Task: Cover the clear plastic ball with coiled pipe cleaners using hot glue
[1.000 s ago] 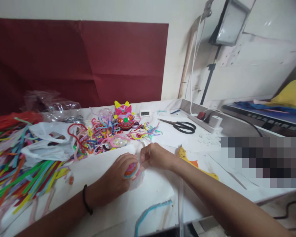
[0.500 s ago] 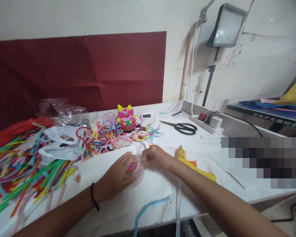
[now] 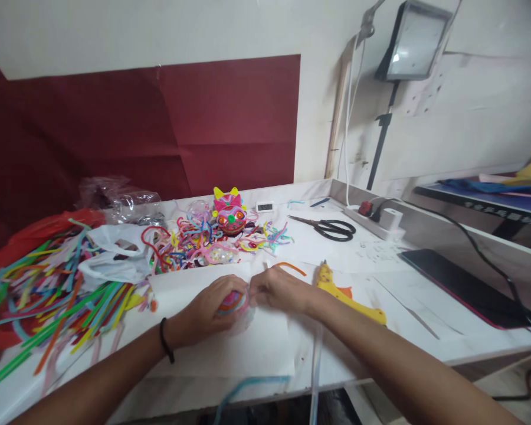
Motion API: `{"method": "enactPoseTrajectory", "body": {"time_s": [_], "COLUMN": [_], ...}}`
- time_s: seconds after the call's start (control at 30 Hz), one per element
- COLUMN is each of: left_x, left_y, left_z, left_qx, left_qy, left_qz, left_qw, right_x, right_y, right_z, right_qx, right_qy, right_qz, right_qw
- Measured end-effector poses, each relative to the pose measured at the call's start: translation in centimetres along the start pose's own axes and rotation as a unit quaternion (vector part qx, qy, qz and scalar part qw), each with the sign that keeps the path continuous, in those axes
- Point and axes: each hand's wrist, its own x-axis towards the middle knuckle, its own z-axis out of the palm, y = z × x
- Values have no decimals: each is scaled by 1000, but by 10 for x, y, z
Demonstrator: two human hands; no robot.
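Note:
My left hand (image 3: 206,313) is wrapped round a small clear plastic ball (image 3: 231,302) that carries curved bands of pink, blue and orange pipe cleaner. Against the ball's right side, my right hand (image 3: 277,289) is closed in a pinch. An orange pipe cleaner (image 3: 292,268) sticks out behind that hand and appears held in it; the pinched fingertips are hidden. Both hands are over white paper (image 3: 265,354). Right of them lies a yellow glue gun (image 3: 351,304), partly behind my right forearm.
Loose pipe cleaners (image 3: 48,295) and a white plastic bag (image 3: 110,251) lie left. Behind my hands, a decorated lion-like head (image 3: 230,213) rests among coloured scraps. Black scissors (image 3: 330,227), a power strip (image 3: 376,223) and a phone (image 3: 464,286) are rightward. A blue pipe cleaner (image 3: 248,386) hangs over the front edge.
My right hand has shifted slightly left along the ball, and more of the orange pipe cleaner shows behind it. My left hand still grips the ball. The blue pipe cleaner sits lower in view.

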Motion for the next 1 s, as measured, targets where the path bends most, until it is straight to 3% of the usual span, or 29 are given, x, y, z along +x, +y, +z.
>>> {"method": "enactPoseTrajectory", "body": {"time_s": [0.17, 0.33, 0.57, 1.0], "left_x": [-6, -12, -21, -19], "left_y": [-11, -4, 11, 5], "left_z": [-8, -9, 4, 21], "left_qx": [0, 17, 151, 114], "left_qy": [-19, -30, 4, 40], "left_qz": [12, 11, 8, -8], "left_qw": [1000, 999, 988, 993], "right_x": [-8, -12, -16, -17], "right_y": [-15, -18, -21, -21], "right_z": [10, 14, 15, 22], "right_qx": [-42, -65, -86, -81], "right_qy": [19, 25, 38, 54], "right_qz": [-2, -1, -7, -1], "right_qw": [999, 998, 996, 995]}}
